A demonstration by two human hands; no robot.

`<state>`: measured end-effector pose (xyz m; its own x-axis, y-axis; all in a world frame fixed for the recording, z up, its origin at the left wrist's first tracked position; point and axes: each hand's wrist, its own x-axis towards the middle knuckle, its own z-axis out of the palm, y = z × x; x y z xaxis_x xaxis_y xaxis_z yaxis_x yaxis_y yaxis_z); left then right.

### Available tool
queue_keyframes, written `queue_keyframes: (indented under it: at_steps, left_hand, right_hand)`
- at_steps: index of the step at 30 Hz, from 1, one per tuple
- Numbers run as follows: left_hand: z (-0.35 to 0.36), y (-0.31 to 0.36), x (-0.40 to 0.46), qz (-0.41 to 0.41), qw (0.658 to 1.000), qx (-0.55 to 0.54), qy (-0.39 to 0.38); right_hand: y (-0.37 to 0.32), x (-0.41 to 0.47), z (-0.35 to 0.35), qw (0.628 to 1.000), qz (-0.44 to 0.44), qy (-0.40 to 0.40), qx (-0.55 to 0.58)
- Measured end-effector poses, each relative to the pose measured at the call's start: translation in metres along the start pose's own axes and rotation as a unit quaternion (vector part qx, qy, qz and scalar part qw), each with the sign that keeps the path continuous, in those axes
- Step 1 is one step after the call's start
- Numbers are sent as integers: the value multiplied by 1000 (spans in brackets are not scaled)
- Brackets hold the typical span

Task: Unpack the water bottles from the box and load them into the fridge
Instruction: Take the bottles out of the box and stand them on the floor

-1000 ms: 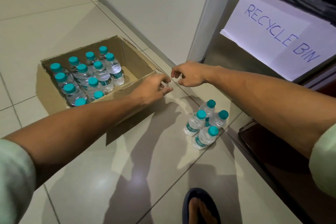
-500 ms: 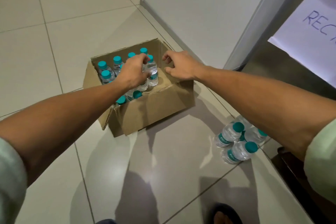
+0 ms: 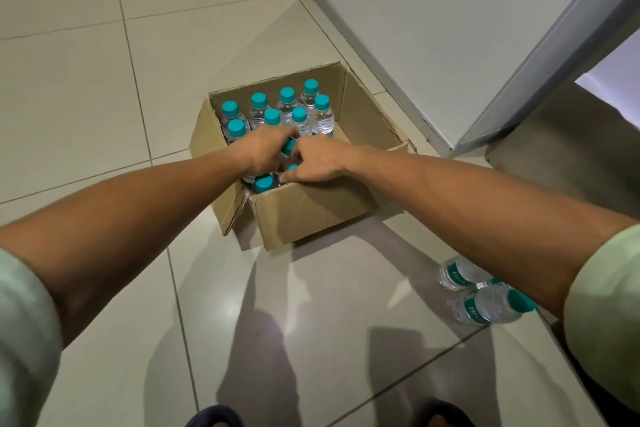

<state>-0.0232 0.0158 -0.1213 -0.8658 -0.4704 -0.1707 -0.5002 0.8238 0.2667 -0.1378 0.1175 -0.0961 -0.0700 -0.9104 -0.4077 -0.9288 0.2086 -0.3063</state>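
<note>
An open cardboard box (image 3: 311, 215) stands on the tiled floor and holds several small clear water bottles (image 3: 287, 104) with teal caps, all upright. Both hands are down inside its near side. My left hand (image 3: 266, 149) curls its fingers round a bottle near the middle of the box. My right hand (image 3: 317, 161) curls its fingers round the bottle (image 3: 288, 146) next to it, whose teal cap shows between the two hands. Two more bottles (image 3: 485, 305) stand on the floor at the right, partly hidden by my right forearm.
A white wall and skirting (image 3: 381, 73) run behind the box. A grey door or panel edge (image 3: 540, 55) leans in at the upper right, with a steel-grey unit (image 3: 561, 149) beneath it. My slippered feet (image 3: 214, 418) show at the bottom edge.
The view has swung so the box sits more central. Both hands have come down from the box's rim and far bottles onto bottles at the near side.
</note>
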Motion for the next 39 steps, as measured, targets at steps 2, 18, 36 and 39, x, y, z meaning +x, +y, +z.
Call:
queue_keyframes:
  at_steps: [2,18,36,39]
  left_hand:
    - [2,-2,3,-10,1000,27,-7]
    - [7,-10,5,-65,997,-15,32]
    - [-44,33,-12,-61,939,-241,238]
    - [-54,50,-10,-51,920,-267,283]
  right_hand:
    - [-1,5,0,999,25,-23,13]
    - [5,4,12,992,61,26,108]
    - [43,-65,-57,932,59,235,271]
    - [51,-79,-72,894,61,300,327]
